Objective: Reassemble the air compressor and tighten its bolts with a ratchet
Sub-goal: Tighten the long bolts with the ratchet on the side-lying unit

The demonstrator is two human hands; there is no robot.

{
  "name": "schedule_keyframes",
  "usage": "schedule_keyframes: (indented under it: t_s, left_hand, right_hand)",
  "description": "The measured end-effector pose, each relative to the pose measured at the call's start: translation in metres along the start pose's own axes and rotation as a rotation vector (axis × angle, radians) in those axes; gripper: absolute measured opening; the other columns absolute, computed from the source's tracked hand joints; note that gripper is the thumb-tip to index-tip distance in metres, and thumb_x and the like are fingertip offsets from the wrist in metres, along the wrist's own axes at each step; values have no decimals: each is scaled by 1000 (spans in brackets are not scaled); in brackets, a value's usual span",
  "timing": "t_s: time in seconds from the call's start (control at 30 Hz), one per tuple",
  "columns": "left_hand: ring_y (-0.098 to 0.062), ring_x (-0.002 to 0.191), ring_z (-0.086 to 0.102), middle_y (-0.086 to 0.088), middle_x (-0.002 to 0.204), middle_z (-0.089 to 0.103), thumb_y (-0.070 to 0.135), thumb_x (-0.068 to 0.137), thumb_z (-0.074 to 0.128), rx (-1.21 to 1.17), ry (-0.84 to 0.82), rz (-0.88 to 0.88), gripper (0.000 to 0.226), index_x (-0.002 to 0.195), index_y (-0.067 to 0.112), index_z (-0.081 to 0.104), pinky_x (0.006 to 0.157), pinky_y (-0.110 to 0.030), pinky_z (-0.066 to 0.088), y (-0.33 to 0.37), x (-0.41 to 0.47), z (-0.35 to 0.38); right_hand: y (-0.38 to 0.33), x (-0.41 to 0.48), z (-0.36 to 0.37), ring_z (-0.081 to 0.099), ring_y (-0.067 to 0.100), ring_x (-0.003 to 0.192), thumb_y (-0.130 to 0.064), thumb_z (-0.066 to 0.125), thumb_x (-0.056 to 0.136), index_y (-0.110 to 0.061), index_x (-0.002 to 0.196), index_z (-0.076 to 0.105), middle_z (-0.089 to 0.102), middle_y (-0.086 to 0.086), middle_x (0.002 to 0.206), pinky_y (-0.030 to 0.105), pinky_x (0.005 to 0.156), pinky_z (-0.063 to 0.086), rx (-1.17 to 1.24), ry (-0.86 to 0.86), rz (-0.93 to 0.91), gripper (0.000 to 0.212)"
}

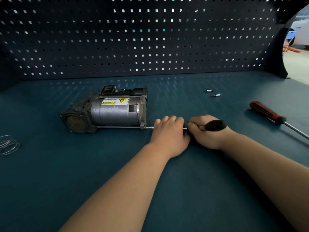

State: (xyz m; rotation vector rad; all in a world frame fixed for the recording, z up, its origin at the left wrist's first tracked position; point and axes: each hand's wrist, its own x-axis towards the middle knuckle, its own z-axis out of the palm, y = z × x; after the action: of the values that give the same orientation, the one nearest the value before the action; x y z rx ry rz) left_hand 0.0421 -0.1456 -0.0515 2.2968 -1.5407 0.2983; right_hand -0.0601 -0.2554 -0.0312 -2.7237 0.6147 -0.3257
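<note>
While the air compressor's (115,113) label (115,101) reads "WARNING", left hand (168,133) and right hand (208,134) curl their fingers (167,119) round the ratchet (215,125).

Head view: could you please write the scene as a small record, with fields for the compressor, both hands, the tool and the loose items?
compressor: lies on its side on the bench, warning label up
tool: black handle, thin shaft, tip at a bolt on the compressor's end nearest the hands
left hand: curled over the tool's shaft
right hand: grips the tool's handle
screwdriver: red handle, lies at the right
small bits: two, behind the hands
wire coil: at the bench's left edge
</note>
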Motion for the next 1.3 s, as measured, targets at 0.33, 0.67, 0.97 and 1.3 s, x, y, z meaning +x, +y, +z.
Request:
schedule_keyframes:
  t_s: [0.33,0.67,0.97,1.3]
  left_hand:
    - [-24,100,47,0,102,55,45,84,52,30,37,66,26,92,23,42,75,-35,18,-3,-1,-2]
    - [-26,99,51,-1,100,57,41,86,48,33,48,36,19,91,23,47,73,-37,16,-1,0,1]
    - [-26,100,49,-1,101,56,34,88,44,23,38,42,13,85,24,38,73,-36,14,-3,-2,-1]
    - [-25,95,51,-1,95,59,44,82,49,70,71,72,19,84,26,45,71,-35,14,-2,-2,-4]
  right_hand:
    - [-8,21,-19,27,12,34,-21,39,90,-13,57,52,36,-2,40,16,36,21,443,-400,292,37]
    - [5,-10,-5,61,28,74,-35,45,92,-13,92,53,61,5,84,34,57,42,-416,109,-319,24]
    - [3,-10,4,59,29,72,-38,37,89,-19,84,42,59,-4,76,36,58,42,-244,120,-249,21]
    - [-12,16,-19,27,13,35,-20,43,91,-18,41,46,40,-2,41,19,38,20,451,-404,247,50]
